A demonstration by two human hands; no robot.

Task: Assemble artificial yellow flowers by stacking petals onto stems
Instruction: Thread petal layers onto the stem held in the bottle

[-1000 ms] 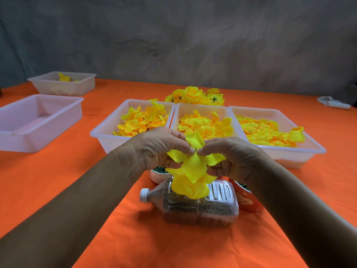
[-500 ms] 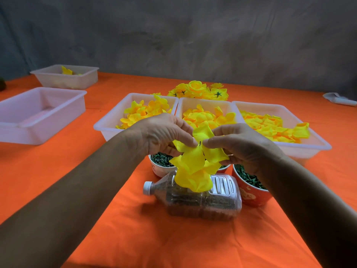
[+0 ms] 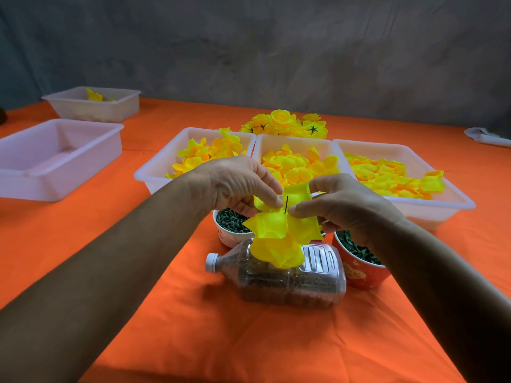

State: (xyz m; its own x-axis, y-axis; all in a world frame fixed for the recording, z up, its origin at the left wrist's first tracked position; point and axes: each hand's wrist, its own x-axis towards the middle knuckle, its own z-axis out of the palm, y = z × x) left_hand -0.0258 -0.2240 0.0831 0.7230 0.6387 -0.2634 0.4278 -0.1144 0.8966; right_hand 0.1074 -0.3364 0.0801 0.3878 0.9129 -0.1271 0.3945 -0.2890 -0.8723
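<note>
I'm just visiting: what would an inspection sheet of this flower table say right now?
Surface: orange cloth, bare in front.
Job's things: half-built flower on a thin dark stem; three petal trays; finished flowers behind; two cups of green parts.
Clutter: bottle on its side; two side trays; white object far right.
Hands: left hand and right hand both pinch petals at the stem.
Cables: nothing seen.
Surroundings: grey wall.

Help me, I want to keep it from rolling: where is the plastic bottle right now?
In the head view the plastic bottle lies on its side at centre on the orange table, below the held flower, with the red cup to its right.
</note>
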